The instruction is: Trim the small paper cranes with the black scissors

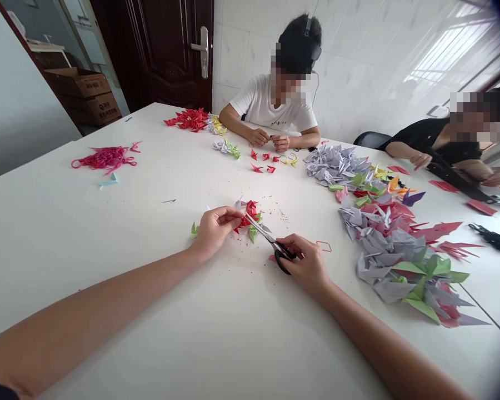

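My left hand (214, 226) pinches a small red folded paper piece (245, 220) just above the white table (129, 222). My right hand (305, 265) grips black-handled scissors (270, 240), whose blades point up-left and meet the red piece. A few more red, green and grey folded pieces (252, 210) lie right behind the hands, and a small green one (194, 230) sits beside my left wrist. Tiny red paper scraps dot the table around the blades. A red paper clip (324, 245) lies next to my right hand.
A long heap of grey, red and green folded paper cranes (395, 244) lies to the right. A tangle of pink strips (106, 158) sits at the far left. Across the table, one person folds small red pieces (262, 161); another at right handles red sheets.
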Tool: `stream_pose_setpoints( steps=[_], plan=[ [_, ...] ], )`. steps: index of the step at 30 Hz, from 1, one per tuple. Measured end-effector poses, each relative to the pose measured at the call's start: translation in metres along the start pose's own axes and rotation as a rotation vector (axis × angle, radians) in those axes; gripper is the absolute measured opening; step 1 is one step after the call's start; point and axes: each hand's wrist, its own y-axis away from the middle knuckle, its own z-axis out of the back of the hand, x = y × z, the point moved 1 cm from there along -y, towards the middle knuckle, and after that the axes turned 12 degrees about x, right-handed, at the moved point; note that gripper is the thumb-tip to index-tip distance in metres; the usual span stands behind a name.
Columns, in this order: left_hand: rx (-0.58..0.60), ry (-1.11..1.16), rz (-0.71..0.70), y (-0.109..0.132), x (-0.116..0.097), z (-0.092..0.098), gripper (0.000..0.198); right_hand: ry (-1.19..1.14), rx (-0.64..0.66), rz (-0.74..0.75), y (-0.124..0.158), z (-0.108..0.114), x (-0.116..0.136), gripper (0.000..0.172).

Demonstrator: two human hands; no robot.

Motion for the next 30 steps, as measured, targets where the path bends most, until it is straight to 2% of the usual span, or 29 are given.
stream_pose_setpoints(
  steps=[10,26,30],
  plan=[
    [-0.123,-0.009,0.012,-0.0003,-0.0006,0.0031,0.028,0.001,0.013,0.009,0.0004,0.0007,0.0024,0.020],
    [0.058,0.130,0.110,-0.0012,0.0034,0.0007,0.044,0.046,0.030,0.029,0.0001,-0.0005,-0.0010,0.018],
    [0.063,0.132,0.110,-0.0015,0.0039,0.0007,0.038,0.040,0.032,0.032,0.0001,-0.0004,0.0001,0.017]
  ],
)
